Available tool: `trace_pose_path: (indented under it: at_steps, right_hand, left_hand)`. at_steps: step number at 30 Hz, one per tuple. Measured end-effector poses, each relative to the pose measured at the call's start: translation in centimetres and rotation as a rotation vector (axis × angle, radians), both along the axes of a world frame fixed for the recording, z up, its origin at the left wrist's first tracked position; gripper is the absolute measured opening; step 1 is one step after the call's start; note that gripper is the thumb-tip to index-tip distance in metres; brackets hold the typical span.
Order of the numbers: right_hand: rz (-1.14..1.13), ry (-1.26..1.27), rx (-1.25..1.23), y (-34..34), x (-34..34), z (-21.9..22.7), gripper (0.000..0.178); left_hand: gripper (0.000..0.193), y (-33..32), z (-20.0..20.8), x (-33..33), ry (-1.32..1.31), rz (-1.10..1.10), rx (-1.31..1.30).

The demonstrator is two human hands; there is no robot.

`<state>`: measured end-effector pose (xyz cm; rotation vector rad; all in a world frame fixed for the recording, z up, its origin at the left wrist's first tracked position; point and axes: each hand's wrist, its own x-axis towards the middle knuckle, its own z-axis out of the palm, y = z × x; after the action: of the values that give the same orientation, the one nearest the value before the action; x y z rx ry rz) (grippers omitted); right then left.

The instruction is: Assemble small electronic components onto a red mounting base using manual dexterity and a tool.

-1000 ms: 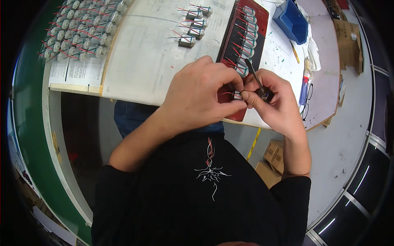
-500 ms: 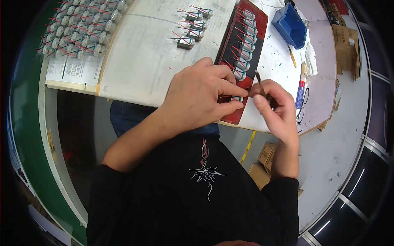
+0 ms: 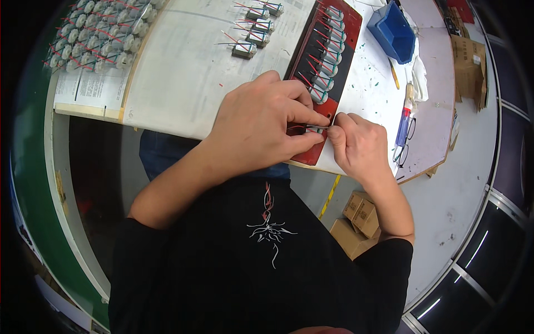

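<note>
A long red and black holder (image 3: 318, 153) carries a row of small silver motors (image 3: 327, 68) with red, black and green wires. My left hand (image 3: 253, 119) lies over its near end, with thumb and fingers pinched about another small motor (image 3: 315, 130), mostly covered by the fingertips. My right hand (image 3: 360, 142) meets those fingertips from the right, its own fingers closed on a slim metal tool, perhaps tweezers (image 3: 319, 127). Only the tool's thin end shows, lying across the motor; the rest is hidden in the hand.
Several loose motors (image 3: 245, 49) lie on the white table beyond my left hand. Many more motors (image 3: 100, 36) are packed together at the far left. A blue bin (image 3: 394, 33), a screwdriver (image 3: 404, 125) and eyeglasses (image 3: 410, 129) are at the right.
My right hand has moved left to my left fingertips and turned over, and its tool has swung from upright to lie across the motor. My left hand keeps its pinch.
</note>
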<state>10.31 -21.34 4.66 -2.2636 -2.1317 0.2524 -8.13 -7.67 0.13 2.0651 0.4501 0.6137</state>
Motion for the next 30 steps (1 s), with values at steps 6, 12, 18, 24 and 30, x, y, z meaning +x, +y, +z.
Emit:
trace_pose_path:
  at_steps: [6, 12, 18, 24, 30]
  right_hand:
    - [0.031, -0.02, 0.044, 0.3, 0.1, -0.4, 0.036]
    - [0.008, -0.009, -0.069, -0.1, -0.4, 0.1, 0.031]
    - [0.044, 0.051, -0.071, 0.2, 0.3, 0.1, 0.029]
    - [0.052, 0.037, -0.149, 0.0, 0.1, 0.8, 0.029]
    - [0.056, 0.002, -0.148, 0.0, 0.6, 0.5, 0.03]
  left_hand:
    - [0.025, 0.1, -0.3, -0.1, -0.02, 0.007, 0.02]
    - [0.025, 0.0, -0.2, -0.1, -0.014, 0.0, 0.029]
    - [0.017, 0.0, -0.6, 0.1, -0.036, 0.012, 0.067]
    - [0.017, 0.1, -0.9, 0.1, -0.069, -0.005, 0.071]
    - [0.018, 0.1, -1.0, 0.1, -0.081, -0.023, 0.078]
